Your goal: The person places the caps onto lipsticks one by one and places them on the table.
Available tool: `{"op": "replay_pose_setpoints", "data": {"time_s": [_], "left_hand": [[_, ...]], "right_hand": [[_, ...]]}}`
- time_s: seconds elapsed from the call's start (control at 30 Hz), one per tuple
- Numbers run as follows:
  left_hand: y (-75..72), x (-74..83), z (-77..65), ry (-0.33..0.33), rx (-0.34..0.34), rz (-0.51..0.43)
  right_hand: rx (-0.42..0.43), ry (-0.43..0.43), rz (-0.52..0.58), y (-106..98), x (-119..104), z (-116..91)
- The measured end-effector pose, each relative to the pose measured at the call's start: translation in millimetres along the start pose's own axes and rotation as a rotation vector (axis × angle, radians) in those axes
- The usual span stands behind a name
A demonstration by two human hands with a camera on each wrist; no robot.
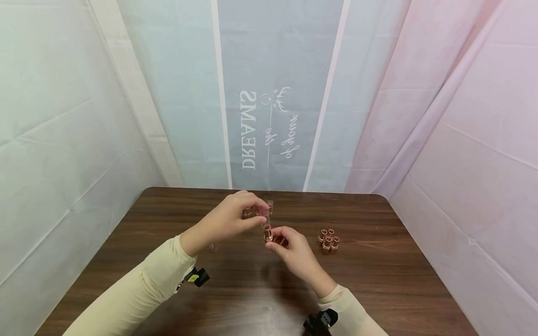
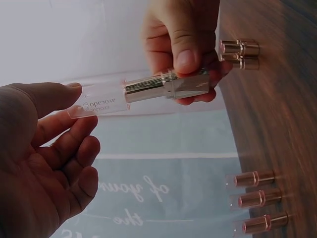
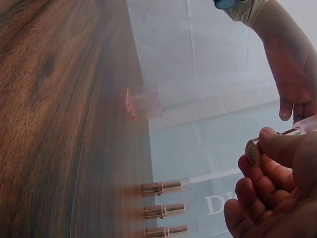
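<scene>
Above the middle of the table, my left hand pinches a clear cap with small printed lettering between thumb and fingers. Below it, my right hand grips the shiny gold lower part of a lipstick tube between thumb and fingers. In the left wrist view the cap's open rim sits over the tube's narrower upper end, the two roughly in line. From the right wrist view, the flat end of the tube shows between the right thumb and fingers, while the left hand is beyond it.
Several uncapped gold tubes stand grouped at the right on the wooden table. Three capped tubes stand in a row toward the back. Loose clear caps sit at the left. Fabric curtains enclose the back and sides.
</scene>
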State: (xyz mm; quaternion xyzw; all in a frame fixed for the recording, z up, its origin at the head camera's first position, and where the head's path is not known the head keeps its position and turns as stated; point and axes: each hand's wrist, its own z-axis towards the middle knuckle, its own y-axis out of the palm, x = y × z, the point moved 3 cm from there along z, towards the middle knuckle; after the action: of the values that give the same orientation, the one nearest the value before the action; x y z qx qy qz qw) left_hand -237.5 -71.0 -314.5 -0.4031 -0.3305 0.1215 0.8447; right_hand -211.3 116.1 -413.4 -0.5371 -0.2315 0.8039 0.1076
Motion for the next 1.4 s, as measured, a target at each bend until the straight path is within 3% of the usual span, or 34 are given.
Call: {"op": "replay_pose_setpoints", "data": {"time_s": [0.3,0.57,0.7,1.0,1.23,1.4], "left_hand": [[7.9,2.8,3.4,0.062,-0.048,0.056],[13.3,4.9,4.7,0.078,-0.101,0.072],[14.9,6.1,5.2,0.075,-0.106,0.072],[17.2,10.1,2.0,0.073,-0.097,0.072],[15.3,12.1,0.9,0.101,-0.066,0.070],[18.7,11.1,-0.1,0.091,-0.061,0.054]], "right_hand": [[0.022,0.016,0.034,-0.5,-2.1,1.9],[0.026,-0.010,0.043,-12.1,-38.9,-3.7],[0.038,-0.019,0.052,-14.3,-41.6,-4.4],[0.068,-0.024,0.065,-2.4,-2.8,0.2],[0.084,-0.103,0.049,-3.5,-4.6,0.8],[0.069,-0.102,0.046,-4.1,-4.6,0.1]]}}
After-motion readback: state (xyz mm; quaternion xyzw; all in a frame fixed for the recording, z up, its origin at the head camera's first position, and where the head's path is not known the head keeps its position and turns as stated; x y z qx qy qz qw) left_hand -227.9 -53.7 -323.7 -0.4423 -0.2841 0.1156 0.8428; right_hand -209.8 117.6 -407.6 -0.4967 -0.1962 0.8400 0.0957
